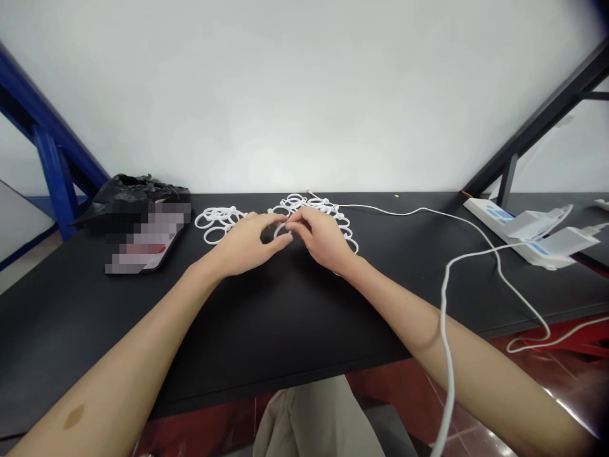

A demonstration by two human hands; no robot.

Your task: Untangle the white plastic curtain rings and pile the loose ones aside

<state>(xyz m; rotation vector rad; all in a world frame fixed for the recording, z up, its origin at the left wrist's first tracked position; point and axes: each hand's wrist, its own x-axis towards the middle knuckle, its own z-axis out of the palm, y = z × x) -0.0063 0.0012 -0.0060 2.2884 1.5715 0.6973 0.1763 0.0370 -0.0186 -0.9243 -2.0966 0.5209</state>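
Observation:
Above the black table, a thin white plastic ring [280, 231] is held between my two hands. My left hand [250, 244] reaches in from the left, thumb and index finger curved to the ring's edges; its other fingers are mostly hidden. From the right, my right hand [322, 236] pinches the ring between thumb and fingertips, and the exact contact is partly covered. Just behind and beside this hand lies a pile of similar white rings [295, 200]. Left of it, a smaller group of white rings [215, 235] rests beyond my left hand.
At the left of the black table [266, 330] lie a crumpled black plastic bag [136, 189] and a blurred flat object [147, 244]. A white power strip [499, 222] with plugged chargers sits at right. Its white cable [445, 304] hangs across my right forearm.

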